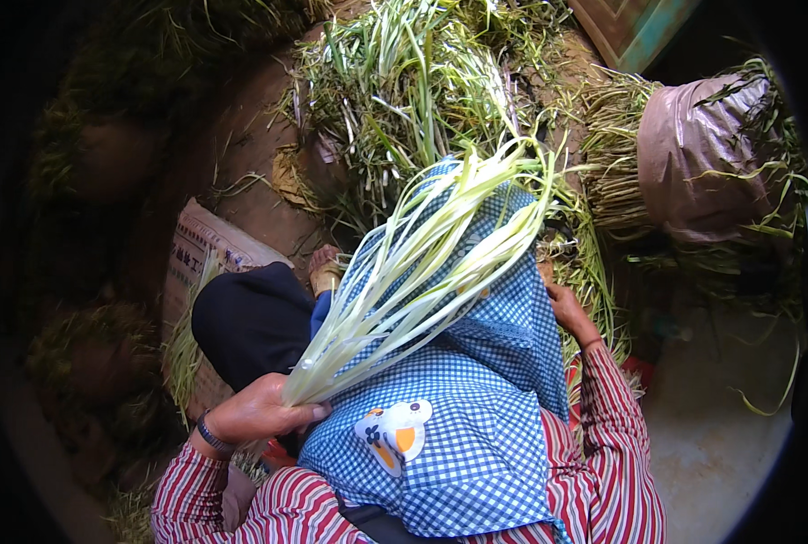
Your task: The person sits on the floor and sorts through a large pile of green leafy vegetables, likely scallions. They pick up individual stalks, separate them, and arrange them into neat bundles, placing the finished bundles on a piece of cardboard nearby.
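My left hand [261,408] grips a bunch of long, pale yellow-green leaves [404,272], probably blanched chives, by their whitish ends. The bunch fans out over the blue checked apron [458,435] on my lap, its tips pointing away to the upper right. My right hand [570,313] is down at the right edge of the apron, beside a strip of loose yellow-green leaves [594,265]. Its fingertips are hidden behind the apron and leg, so whether it holds anything does not show.
Ahead lies a heap of cut stalks and leaves [404,115] on the brown floor [254,170]. A large stalk bundle in a pinkish plastic wrap [703,156] lies at right. Left of my knee, a printed sack [230,234] has pale leaves [186,347] on it. A teal-edged panel [635,27] juts in above.
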